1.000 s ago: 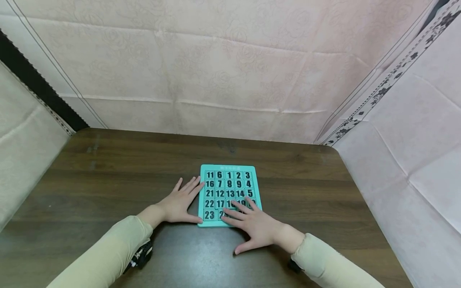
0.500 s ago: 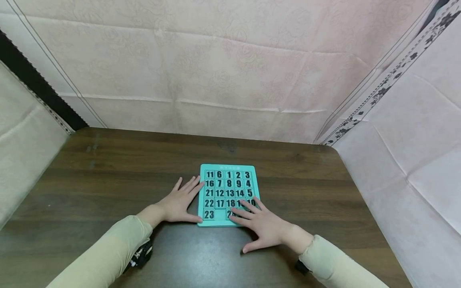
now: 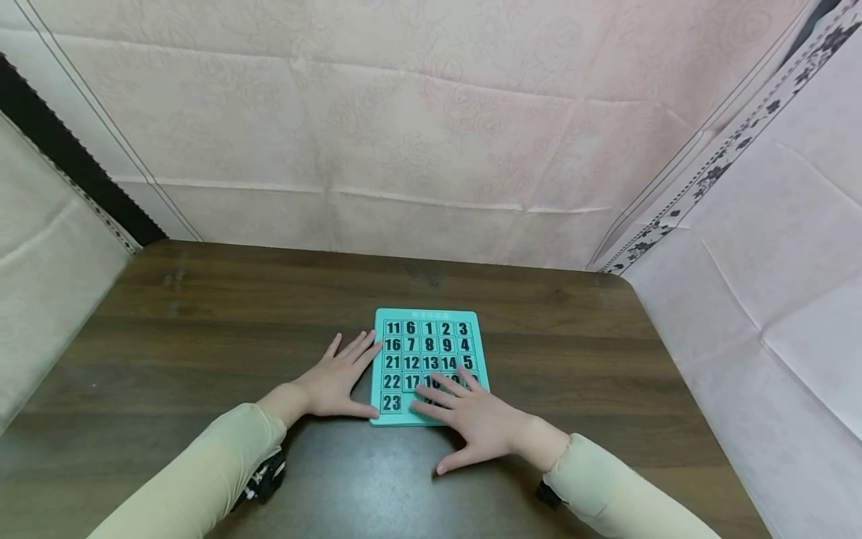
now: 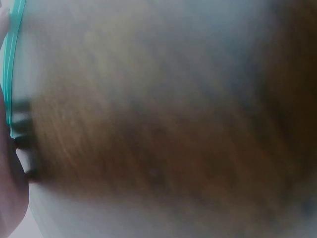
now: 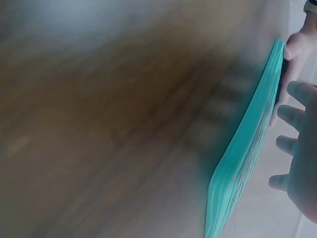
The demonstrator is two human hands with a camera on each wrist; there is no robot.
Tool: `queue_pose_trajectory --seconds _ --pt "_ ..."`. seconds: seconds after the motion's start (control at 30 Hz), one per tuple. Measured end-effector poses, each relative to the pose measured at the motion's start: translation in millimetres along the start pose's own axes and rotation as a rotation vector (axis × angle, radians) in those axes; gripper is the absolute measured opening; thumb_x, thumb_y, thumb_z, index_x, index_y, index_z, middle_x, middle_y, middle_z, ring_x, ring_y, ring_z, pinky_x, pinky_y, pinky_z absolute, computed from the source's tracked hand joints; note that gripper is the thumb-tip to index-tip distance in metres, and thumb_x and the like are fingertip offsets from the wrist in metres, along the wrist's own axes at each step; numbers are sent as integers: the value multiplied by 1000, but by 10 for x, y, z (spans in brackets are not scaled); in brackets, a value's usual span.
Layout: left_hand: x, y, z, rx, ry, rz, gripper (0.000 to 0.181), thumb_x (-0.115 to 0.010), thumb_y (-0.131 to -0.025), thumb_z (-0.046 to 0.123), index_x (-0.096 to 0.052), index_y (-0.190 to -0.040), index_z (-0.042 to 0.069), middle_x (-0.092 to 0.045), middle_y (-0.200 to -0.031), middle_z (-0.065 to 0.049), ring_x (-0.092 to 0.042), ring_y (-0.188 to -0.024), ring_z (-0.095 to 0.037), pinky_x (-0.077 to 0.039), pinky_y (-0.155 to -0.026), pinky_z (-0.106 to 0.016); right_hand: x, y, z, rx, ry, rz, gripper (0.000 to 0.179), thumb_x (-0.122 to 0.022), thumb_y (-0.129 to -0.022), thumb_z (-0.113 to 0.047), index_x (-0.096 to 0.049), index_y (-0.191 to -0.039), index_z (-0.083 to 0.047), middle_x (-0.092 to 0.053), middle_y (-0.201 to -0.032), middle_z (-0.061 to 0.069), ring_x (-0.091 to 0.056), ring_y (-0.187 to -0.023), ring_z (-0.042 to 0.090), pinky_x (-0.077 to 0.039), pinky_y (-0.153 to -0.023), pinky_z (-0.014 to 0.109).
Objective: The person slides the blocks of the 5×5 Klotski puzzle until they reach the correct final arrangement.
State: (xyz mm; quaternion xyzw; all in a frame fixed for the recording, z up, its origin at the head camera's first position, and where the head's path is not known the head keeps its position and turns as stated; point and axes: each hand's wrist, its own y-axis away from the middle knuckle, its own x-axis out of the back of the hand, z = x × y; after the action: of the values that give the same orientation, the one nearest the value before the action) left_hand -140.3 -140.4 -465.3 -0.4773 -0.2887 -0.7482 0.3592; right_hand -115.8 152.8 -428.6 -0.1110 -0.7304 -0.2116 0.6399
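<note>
From where I stand, two arms reach in over the wooden table [image 3: 269, 307], and between them a turquoise number board [image 3: 431, 352] lies flat, a little right of the tabletop's middle. The left hand [image 3: 334, 382] is spread out at the board's left side, its fingers straight and fanned up toward the far end. The foremost fingertips come to the board's left edge, while the thumb juts sideways to the near left corner. Its palm and wrist sit off the board, over the wood.

The right hand [image 3: 480, 424] comes in from the near right, spread too, with its fingers slanting across the lower right of the number grid and hiding several of the tiles (I can read 23 clear of them). Its thumb points off alone, beyond the board's near edge. In the right wrist view the fingertips look a little apart from the board's face. Neither hand is curled round anything.

Pale sleeves [image 3: 195, 471] cover both forearms, which angle inward from the near corners, a dark wrist device [image 3: 267, 477] showing under the left one.
</note>
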Motion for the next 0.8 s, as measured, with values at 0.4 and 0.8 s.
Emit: queue_pose_trajectory --seconds 0.4,0.8 --pt "-29 3 -1 -7 -9 -4 108 -54 -74 75 -16 -151 9 -5 -159 -12 -8 -146 -32 -2 -112 -61 -47 -231 -128 37 90 -47 88 -40 -81 -76 -16 -151 -28 -14 -158 -4 -8 -147 27 -13 -113 60" --pt "-21 -5 -11 1 -14 -3 108 -53 -74 75 -14 -151 11 -3 -159 -9 -8 -146 -30 -1 -113 -59 -15 -153 -73 18 50 -42 86 -43 -81 -74 -20 -150 -29 -18 -157 -6 -11 -146 26 -11 -112 61"
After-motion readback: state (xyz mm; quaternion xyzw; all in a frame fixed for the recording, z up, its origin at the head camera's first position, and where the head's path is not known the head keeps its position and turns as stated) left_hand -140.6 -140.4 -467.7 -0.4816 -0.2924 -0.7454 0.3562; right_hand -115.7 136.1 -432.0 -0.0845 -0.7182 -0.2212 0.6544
